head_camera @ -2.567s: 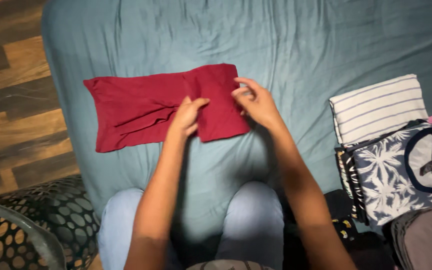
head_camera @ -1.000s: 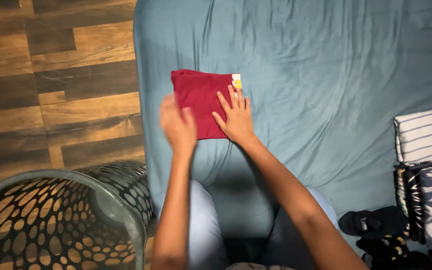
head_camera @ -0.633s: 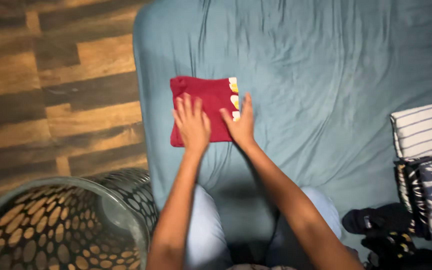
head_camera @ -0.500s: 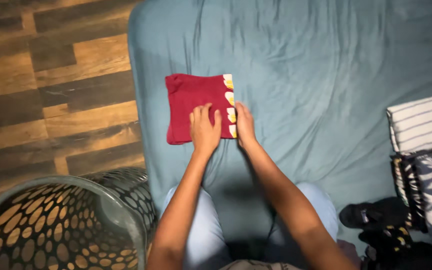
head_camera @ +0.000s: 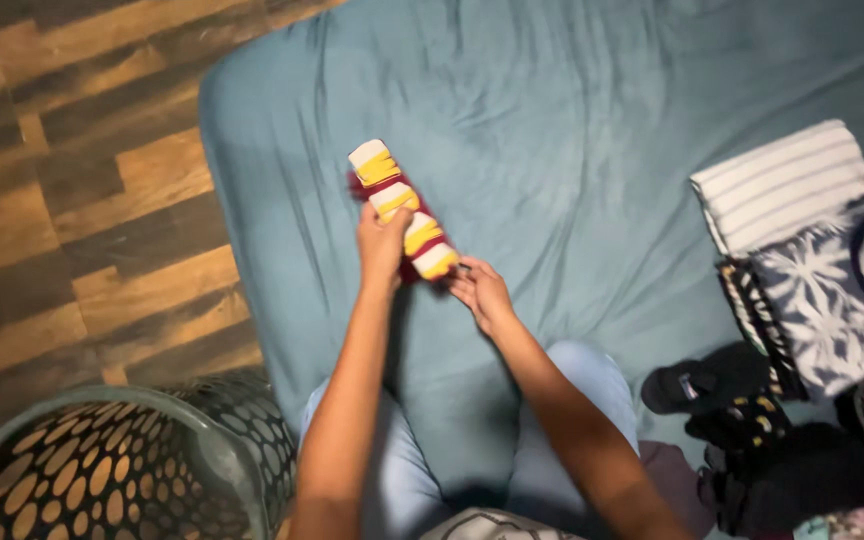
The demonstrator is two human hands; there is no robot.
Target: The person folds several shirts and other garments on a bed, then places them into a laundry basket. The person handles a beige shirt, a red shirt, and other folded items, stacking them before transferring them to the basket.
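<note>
Head view: my left hand (head_camera: 382, 243) now grips the folded red garment (head_camera: 401, 209), lifted edge-up off the bed (head_camera: 572, 180). My right hand (head_camera: 480, 292) pinches its near corner; half a second ago it lay flat, so folding looks finished.

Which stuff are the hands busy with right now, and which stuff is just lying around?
In use:
- folded red cloth with white and yellow print, held by the left hand and right hand
- teal bed sheet beneath it

Lying about:
- striped folded cloth
- leaf-print shirt
- dark clothes pile
- holed laundry basket
- wooden floor
</note>
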